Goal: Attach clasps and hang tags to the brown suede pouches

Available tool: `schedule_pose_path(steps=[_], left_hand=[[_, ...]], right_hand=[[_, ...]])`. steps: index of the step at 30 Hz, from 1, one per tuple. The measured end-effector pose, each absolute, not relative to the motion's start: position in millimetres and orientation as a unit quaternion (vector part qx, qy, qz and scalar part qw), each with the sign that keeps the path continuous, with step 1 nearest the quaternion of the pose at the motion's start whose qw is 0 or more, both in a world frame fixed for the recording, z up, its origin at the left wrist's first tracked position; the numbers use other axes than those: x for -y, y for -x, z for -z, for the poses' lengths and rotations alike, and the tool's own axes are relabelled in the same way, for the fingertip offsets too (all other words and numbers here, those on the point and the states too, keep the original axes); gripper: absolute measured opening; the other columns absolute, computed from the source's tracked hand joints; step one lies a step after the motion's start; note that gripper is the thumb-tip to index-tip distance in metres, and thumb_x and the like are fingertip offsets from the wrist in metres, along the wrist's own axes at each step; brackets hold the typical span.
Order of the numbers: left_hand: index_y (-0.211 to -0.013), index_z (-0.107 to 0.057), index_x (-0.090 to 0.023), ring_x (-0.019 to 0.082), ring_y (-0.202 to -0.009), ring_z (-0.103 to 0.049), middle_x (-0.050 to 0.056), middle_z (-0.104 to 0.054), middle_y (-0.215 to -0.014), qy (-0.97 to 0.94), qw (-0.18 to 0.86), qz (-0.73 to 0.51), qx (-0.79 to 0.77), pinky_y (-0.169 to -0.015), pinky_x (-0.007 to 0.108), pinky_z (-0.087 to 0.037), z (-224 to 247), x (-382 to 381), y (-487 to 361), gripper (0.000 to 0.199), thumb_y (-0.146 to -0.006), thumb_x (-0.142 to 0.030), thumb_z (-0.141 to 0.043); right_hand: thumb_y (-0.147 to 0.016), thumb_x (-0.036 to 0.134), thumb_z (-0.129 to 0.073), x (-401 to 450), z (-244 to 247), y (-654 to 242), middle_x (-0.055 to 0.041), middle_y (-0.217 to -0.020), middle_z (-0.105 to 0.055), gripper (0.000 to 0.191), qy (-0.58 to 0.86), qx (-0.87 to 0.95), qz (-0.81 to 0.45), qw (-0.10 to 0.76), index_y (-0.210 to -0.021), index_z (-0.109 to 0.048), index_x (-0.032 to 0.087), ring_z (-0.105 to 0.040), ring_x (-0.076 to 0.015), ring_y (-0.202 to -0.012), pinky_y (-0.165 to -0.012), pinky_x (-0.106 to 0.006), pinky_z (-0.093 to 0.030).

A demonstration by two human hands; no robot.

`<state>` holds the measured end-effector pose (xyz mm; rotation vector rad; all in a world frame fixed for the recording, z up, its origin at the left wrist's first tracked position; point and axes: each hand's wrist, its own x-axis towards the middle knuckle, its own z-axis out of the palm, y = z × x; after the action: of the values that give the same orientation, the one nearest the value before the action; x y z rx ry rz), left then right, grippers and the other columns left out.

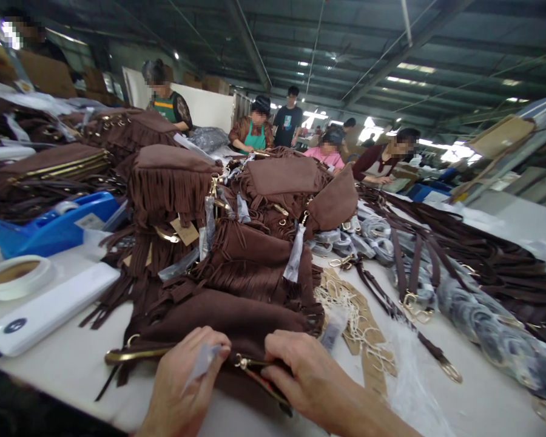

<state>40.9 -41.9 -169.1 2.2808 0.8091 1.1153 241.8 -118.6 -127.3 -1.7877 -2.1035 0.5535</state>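
A dark brown bag [236, 315] with a brass zipper lies at the table's front edge. My left hand [188, 370] is closed on the zipper edge left of the metal zipper pull [241, 361], with a small clear plastic piece [202, 362] between its fingers. To the right of the pull, my right hand [300, 370] grips the bag's other zipper edge, thumb below and fingers curled above. The zipper is parted between the pull and my right hand. More brown fringed bags [173, 182] are piled just behind.
On the left are a blue tape dispenser [59, 224], a tape roll [16, 276] and a white device [54, 306]. Wrapped straps [477, 315] and white strings [359, 321] lie to the right. Several people stand beyond the piles.
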Motion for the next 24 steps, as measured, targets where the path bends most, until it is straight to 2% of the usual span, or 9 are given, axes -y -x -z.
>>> schedule_pose_path(steps=[3,7,10,13,16,21,24], left_hand=[[-0.082,-0.061,-0.024,0.014,-0.07,-0.059,-0.004,-0.062,-0.075,-0.829,0.258,-0.393,-0.304,-0.067,0.023,-0.042,171.8,42.6,-37.7,0.028,-0.101,-0.034,-0.043],[-0.084,-0.064,-0.026,0.015,-0.079,-0.062,-0.003,-0.066,-0.083,-0.798,0.274,-0.408,-0.349,-0.071,0.022,-0.044,178.3,43.2,-32.6,0.029,-0.1,-0.041,-0.045],[-0.083,-0.064,-0.025,0.015,-0.079,-0.062,-0.003,-0.065,-0.083,-0.783,0.301,-0.409,-0.359,-0.073,0.021,-0.045,181.1,44.5,-30.7,0.029,-0.099,-0.042,-0.047],[-0.078,-0.062,-0.024,0.014,-0.071,-0.06,-0.003,-0.06,-0.074,-0.779,0.334,-0.408,-0.339,-0.067,0.021,-0.044,173.8,47.2,-36.8,0.031,-0.1,-0.04,-0.045],[-0.075,-0.06,-0.023,0.012,-0.064,-0.057,-0.004,-0.057,-0.069,-0.783,0.364,-0.403,-0.304,-0.062,0.02,-0.043,162.0,49.4,-45.9,0.033,-0.1,-0.038,-0.044],[-0.078,-0.063,-0.025,0.015,-0.074,-0.059,-0.003,-0.06,-0.076,-0.764,0.368,-0.392,-0.356,-0.068,0.021,-0.045,171.1,48.5,-37.5,0.031,-0.098,-0.042,-0.046],[-0.081,-0.065,-0.025,0.017,-0.082,-0.061,-0.002,-0.063,-0.081,-0.745,0.35,-0.383,-0.42,-0.075,0.023,-0.046,188.7,45.9,-19.0,0.028,-0.094,-0.045,-0.05]], right_hand=[[-0.084,0.016,-0.06,118.1,126.7,-240.5,0.001,-0.078,-0.062,0.011,0.643,0.729,-0.18,0.149,-0.076,-0.054,0.02,-0.056,-0.0148,-0.072,-0.063,-0.026,-0.031],[-0.084,0.016,-0.059,115.2,120.2,-240.8,0.0005,-0.079,-0.064,0.01,0.665,0.722,-0.168,0.091,-0.075,-0.056,0.02,-0.058,-0.0157,-0.072,-0.061,-0.028,-0.028],[-0.084,0.018,-0.06,114.2,115.4,-238.2,-0.0006,-0.082,-0.067,0.008,0.68,0.711,-0.172,0.054,-0.077,-0.058,0.02,-0.06,-0.0171,-0.074,-0.061,-0.028,-0.029],[-0.089,0.023,-0.058,114.0,112.3,-228.8,-0.0015,-0.087,-0.069,0.005,0.675,0.711,-0.188,0.064,-0.085,-0.061,0.02,-0.063,-0.0182,-0.081,-0.065,-0.027,-0.033],[-0.091,0.02,-0.054,112.6,113.9,-217.8,-0.0027,-0.092,-0.068,0.008,0.67,0.711,-0.197,0.086,-0.092,-0.062,0.02,-0.063,-0.0186,-0.084,-0.069,-0.027,-0.035],[-0.081,0.013,-0.056,108.0,124.3,-218.8,-0.0013,-0.086,-0.065,0.007,0.659,0.717,-0.192,0.124,-0.082,-0.056,0.02,-0.057,-0.0167,-0.079,-0.066,-0.027,-0.032],[-0.076,0.013,-0.056,105.3,127.0,-225.7,0.0005,-0.079,-0.063,0.009,0.661,0.714,-0.206,0.108,-0.075,-0.05,0.021,-0.055,-0.0154,-0.074,-0.063,-0.027,-0.029]])
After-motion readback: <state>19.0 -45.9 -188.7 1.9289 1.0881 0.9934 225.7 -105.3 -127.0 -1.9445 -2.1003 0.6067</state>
